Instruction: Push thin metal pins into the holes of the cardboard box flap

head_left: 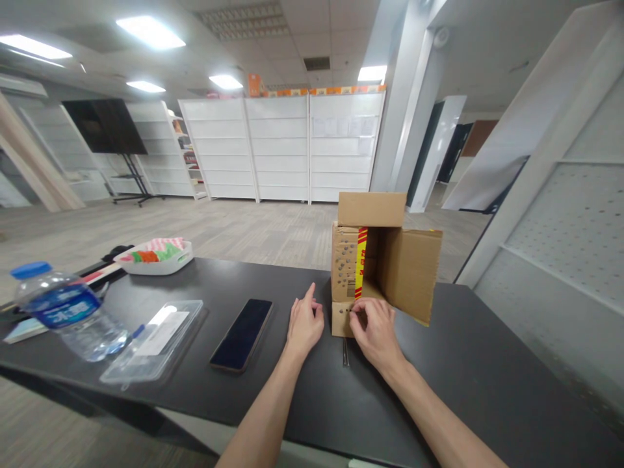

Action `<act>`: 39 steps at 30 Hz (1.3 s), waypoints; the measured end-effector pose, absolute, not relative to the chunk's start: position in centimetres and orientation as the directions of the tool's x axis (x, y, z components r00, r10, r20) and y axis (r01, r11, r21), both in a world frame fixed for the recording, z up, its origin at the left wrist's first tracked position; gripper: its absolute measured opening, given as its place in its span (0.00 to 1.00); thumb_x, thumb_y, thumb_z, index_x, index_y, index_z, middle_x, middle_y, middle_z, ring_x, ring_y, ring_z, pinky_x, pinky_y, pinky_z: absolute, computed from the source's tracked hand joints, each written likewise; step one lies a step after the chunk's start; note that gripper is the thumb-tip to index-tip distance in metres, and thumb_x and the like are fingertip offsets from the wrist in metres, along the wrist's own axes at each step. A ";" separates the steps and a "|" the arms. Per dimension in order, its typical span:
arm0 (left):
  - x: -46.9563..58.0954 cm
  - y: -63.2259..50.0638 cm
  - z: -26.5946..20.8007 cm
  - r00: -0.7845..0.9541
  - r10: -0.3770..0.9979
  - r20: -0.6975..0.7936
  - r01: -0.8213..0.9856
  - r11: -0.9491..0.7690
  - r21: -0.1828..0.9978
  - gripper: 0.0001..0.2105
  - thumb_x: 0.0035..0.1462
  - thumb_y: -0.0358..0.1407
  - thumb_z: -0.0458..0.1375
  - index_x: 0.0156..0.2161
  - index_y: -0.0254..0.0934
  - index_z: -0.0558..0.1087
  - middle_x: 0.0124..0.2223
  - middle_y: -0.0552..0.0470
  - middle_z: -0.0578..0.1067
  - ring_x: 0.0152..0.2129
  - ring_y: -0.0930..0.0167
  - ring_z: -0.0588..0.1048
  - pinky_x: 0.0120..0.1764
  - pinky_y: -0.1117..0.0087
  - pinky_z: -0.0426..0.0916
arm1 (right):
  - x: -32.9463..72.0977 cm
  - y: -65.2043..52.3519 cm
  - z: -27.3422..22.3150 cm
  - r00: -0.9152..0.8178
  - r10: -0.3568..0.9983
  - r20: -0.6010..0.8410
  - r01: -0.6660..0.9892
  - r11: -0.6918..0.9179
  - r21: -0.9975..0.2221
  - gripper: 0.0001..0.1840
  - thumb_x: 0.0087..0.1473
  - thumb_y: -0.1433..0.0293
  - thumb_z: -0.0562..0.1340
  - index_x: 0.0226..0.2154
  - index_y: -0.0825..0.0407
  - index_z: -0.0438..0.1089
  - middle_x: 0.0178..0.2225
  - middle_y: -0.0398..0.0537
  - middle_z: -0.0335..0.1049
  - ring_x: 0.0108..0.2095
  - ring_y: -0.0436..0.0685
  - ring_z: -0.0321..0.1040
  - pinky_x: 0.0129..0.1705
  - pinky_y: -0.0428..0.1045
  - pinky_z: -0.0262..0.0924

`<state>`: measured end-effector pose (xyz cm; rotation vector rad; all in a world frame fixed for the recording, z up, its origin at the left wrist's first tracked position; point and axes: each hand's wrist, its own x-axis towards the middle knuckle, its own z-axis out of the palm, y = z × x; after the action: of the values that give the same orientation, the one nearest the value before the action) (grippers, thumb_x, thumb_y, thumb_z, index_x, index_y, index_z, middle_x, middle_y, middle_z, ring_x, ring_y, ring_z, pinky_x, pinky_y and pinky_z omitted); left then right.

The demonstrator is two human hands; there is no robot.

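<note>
A brown cardboard box (341,260) stands on the dark table with its flaps spread and its opening towards me. Small dark round spots dot its left flap, beside a yellow and red tape strip (361,263). At the lower flap (340,318), which carries a few more spots, my right hand (374,328) is closed in a pinch; whatever lies between the fingertips is too small to make out. Left of the box, my left hand (306,325) holds nothing visible, its index finger stretched out. Thin metal tweezers (346,354) lie just below the lower flap.
A dark phone (242,335) lies left of my left hand. Farther left are a clear plastic case (156,341) and a water bottle (73,312) with a blue cap. Behind them sits a white basket (160,265) with colourful contents, near the table's far edge.
</note>
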<state>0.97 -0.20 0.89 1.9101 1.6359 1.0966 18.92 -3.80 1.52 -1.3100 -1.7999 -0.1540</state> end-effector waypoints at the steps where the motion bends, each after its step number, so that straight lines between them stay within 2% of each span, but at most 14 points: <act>1: 1.0 -0.2 0.9 0.008 0.953 0.304 0.645 -0.238 0.727 0.31 0.57 0.29 0.50 0.67 0.35 0.56 0.37 0.51 0.80 0.48 0.67 0.76 0.65 0.53 0.52 | 18.9 -3.8 1.6 -0.063 0.702 0.709 0.809 0.452 -0.376 0.02 0.58 0.71 0.57 0.35 0.49 0.65 0.38 0.49 0.73 0.42 0.60 0.65 0.47 0.56 0.51; 11: 1.0 -0.1 0.9 0.013 0.957 0.290 0.648 -0.229 0.726 0.30 0.58 0.29 0.50 0.66 0.31 0.56 0.38 0.50 0.81 0.48 0.66 0.76 0.66 0.53 0.51 | 19.2 -4.1 1.6 -0.103 0.608 0.787 0.707 0.602 -0.372 0.01 0.60 0.72 0.58 0.37 0.49 0.65 0.36 0.47 0.73 0.40 0.59 0.68 0.46 0.55 0.55; 21: 1.0 -0.2 1.0 0.016 0.958 0.286 0.650 -0.228 0.725 0.30 0.57 0.28 0.51 0.66 0.32 0.57 0.38 0.50 0.81 0.49 0.67 0.76 0.66 0.53 0.51 | 19.2 -4.5 2.0 -0.078 0.605 0.793 0.585 0.671 -0.455 0.06 0.62 0.71 0.58 0.42 0.50 0.68 0.36 0.47 0.73 0.36 0.56 0.70 0.39 0.51 0.64; 26: 0.9 -0.1 0.9 0.020 0.958 0.287 0.651 -0.230 0.723 0.30 0.57 0.28 0.51 0.66 0.31 0.57 0.38 0.49 0.80 0.49 0.66 0.76 0.66 0.53 0.51 | 19.1 -4.7 2.2 -0.120 0.614 0.780 0.550 0.695 -0.463 0.04 0.63 0.72 0.59 0.38 0.49 0.69 0.34 0.46 0.73 0.35 0.54 0.69 0.38 0.49 0.64; 33: 0.9 -0.1 0.8 0.020 0.953 0.302 0.654 -0.241 0.717 0.29 0.57 0.28 0.51 0.65 0.31 0.58 0.38 0.50 0.80 0.48 0.67 0.76 0.66 0.54 0.51 | 19.3 -4.8 2.4 -0.090 0.651 0.754 0.549 0.664 -0.508 0.02 0.62 0.70 0.60 0.36 0.49 0.68 0.31 0.45 0.69 0.31 0.53 0.66 0.35 0.48 0.62; 39: 1.0 0.0 0.8 0.024 0.952 0.304 0.659 -0.243 0.712 0.29 0.57 0.29 0.51 0.65 0.32 0.58 0.38 0.49 0.81 0.48 0.67 0.76 0.66 0.54 0.52 | 19.6 -5.0 2.3 -0.106 0.642 0.759 0.563 0.668 -0.487 0.03 0.61 0.70 0.60 0.34 0.49 0.67 0.29 0.43 0.68 0.29 0.52 0.65 0.33 0.47 0.61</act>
<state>1.00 -0.04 0.78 1.9353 1.6407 1.0749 19.57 -5.03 2.28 -0.9684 -1.7717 0.0888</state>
